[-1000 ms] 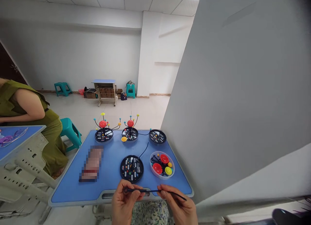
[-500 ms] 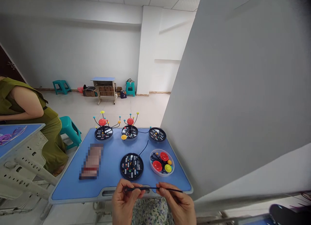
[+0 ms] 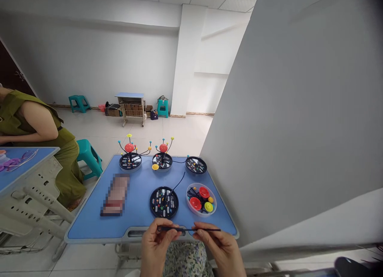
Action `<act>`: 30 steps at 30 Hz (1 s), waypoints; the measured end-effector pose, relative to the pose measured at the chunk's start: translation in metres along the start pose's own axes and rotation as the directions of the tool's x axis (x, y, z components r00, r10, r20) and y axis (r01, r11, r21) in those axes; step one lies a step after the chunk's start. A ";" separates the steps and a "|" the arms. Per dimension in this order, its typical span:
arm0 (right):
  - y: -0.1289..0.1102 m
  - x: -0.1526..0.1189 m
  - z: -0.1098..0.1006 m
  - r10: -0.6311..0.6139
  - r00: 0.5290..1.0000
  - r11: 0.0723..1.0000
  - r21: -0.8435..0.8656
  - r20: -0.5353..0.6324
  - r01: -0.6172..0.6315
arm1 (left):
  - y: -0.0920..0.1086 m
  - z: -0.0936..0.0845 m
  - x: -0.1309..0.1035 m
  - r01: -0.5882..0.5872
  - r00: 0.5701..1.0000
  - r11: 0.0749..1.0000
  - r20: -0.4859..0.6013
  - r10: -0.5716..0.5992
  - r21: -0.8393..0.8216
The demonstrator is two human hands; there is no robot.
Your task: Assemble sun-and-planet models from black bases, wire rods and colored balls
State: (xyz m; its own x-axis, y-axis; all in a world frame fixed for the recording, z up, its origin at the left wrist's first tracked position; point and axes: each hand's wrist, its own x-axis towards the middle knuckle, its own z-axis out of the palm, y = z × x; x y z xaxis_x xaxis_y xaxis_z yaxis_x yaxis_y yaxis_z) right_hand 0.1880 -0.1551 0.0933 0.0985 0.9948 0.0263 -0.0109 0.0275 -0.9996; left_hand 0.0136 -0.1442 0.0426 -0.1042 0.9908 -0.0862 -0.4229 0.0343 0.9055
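A thin black rod (image 3: 189, 229) lies level between my two hands at the desk's near edge. My left hand (image 3: 158, 241) pinches its thicker end, and my right hand (image 3: 217, 241) pinches it farther along, with the tip poking out to the right. Just beyond my hands sits a round black base (image 3: 164, 203) printed with small planets and labels, one curved black arm rising from it. To its right, a clear plastic bowl (image 3: 201, 200) holds red half-shells, a yellow cup, an orange ball and black parts.
Two planet models with red balls, the left model (image 3: 129, 159) and the middle model (image 3: 162, 159), stand along the desk's far edge beside another black base (image 3: 196, 165). A blurred flat item (image 3: 116, 195) lies left. A slanting wall (image 3: 284, 129) borders the right; a seated person (image 3: 38, 125) is left.
The view has shifted slightly, so the desk and its contents appear a little higher and to the right. Both hands keep their pinch on the rod.
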 end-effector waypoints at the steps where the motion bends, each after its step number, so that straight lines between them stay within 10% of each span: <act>1: 0.000 0.002 0.000 0.000 1.000 1.000 -0.029 0.019 0.000 | -0.001 -0.001 0.000 0.000 1.000 1.000 0.007 0.000 0.004; 30: 0.032 0.002 0.011 0.033 0.995 0.992 -0.121 0.091 -0.022 | -0.023 -0.001 -0.004 0.105 0.994 0.994 0.037 -0.105 -0.004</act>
State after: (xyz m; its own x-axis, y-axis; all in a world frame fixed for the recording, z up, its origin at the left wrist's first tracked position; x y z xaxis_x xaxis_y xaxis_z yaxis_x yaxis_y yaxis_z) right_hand 0.1765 -0.1507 0.0615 0.0069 1.0000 -0.0061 0.1076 -0.0068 -0.9942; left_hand 0.0230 -0.1494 0.0215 -0.0254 0.9859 -0.1655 -0.4356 0.1381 0.8895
